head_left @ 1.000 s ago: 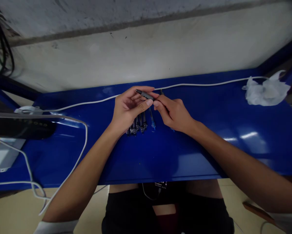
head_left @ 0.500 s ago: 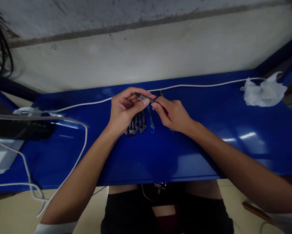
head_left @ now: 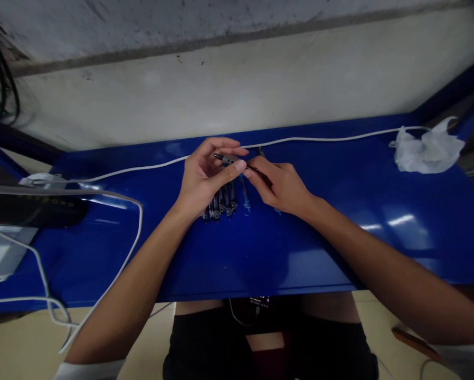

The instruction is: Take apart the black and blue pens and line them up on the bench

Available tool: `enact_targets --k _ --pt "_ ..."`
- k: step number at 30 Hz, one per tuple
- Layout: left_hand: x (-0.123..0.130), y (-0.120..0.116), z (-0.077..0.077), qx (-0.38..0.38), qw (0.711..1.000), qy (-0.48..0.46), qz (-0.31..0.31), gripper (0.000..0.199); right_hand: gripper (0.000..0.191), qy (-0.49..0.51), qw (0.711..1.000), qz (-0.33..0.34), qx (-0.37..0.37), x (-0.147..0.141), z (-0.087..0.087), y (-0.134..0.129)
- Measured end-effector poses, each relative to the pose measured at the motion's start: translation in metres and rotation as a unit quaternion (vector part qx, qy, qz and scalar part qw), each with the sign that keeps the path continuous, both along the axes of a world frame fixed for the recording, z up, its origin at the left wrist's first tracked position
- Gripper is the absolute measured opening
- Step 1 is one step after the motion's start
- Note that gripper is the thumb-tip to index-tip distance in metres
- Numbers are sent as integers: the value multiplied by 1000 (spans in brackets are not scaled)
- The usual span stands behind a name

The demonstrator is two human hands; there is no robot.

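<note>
My left hand (head_left: 201, 177) pinches a dark pen (head_left: 224, 158) with a grey grip between thumb and fingers, its pointed end toward the upper left. My right hand (head_left: 281, 184) is closed on the dark rear part at the other side; whether the two parts are joined is hidden by the fingertips. Below my left hand, several black pens (head_left: 221, 203) lie side by side on the blue table (head_left: 229, 264). A pen with a blue end (head_left: 246, 201) lies just right of them. Another pen (head_left: 262, 152) lies partly hidden under my right hand.
A white cable (head_left: 312, 139) runs along the table's back edge. To the right sits a crumpled white plastic bag (head_left: 427, 148). At the left are a black object with lettering (head_left: 35, 208), a white box (head_left: 7, 258) and a looping pale cable (head_left: 138, 221).
The pen has tilted slightly in my left hand, and a dark part now shows between my right thumb and finger. Both hands stay in nearly the same place.
</note>
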State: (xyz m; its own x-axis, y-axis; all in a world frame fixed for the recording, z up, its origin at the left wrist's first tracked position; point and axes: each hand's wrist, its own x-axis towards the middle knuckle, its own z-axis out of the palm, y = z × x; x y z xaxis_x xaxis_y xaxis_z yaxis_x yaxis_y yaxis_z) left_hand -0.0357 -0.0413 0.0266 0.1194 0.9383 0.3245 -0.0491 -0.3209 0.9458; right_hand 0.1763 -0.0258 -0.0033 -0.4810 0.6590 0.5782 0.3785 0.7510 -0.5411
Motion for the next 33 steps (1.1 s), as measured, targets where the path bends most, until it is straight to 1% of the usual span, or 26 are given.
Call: enact_targets --k 2,4,6,11,18,22,27,31,33 --pt "1 -2 2 5 1000 -2 -12 36 33 2 1000 -4 2 0 -1 0" --pt "2 -4 2 6 1000 -7 0 28 33 1 1000 -7 3 0 -2 1" --pt "3 -3 1 3 1000 -11 22 26 32 -2 1000 -10 7 0 -3 1" --pt "2 2 -3 12 998 9 53 30 30 5 999 -10 34 0 -6 3" --pt "0 6 -8 31 995 35 91 32 30 -3 999 -11 44 -1 -7 3" --pt "1 6 -8 23 993 44 104 40 30 -9 999 -6 45 -1 -7 2" --pt "-1 7 -8 10 994 69 83 49 29 -19 999 -6 40 -1 -6 0" --pt "-3 7 -5 28 997 57 49 41 27 -9 999 -13 44 0 -5 1" --pt "-3 6 -5 45 998 49 22 42 27 -4 999 -21 42 0 -5 2"
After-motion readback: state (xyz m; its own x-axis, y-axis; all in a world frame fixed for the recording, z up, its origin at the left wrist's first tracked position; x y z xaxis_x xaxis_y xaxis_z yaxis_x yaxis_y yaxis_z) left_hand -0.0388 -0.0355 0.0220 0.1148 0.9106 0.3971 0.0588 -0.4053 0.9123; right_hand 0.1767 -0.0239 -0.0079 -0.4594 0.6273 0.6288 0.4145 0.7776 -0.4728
